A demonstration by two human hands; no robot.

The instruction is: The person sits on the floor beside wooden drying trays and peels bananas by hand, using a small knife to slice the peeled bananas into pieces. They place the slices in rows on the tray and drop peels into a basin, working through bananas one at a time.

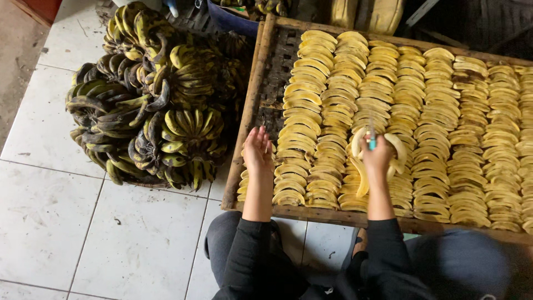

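The wooden tray (252,105) is almost filled with peeled bananas (433,128); only its left edge is bare. A small teal tool and peeled pieces are gripped by the right hand (378,155); the left hand (258,150) is open, empty. Many unpeeled bunches (155,100) are left on the floor.

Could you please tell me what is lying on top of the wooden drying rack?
Rows of peeled, sliced bananas cover most of the wooden rack. Only its far left corner shows bare woven mesh. The mesh under the slices is hidden. The right hand holds peeled slices above them.

We see no labels, signs or screens; only yellow sack-like bags (367,13) sit beyond the top edge of the tray (248,105).
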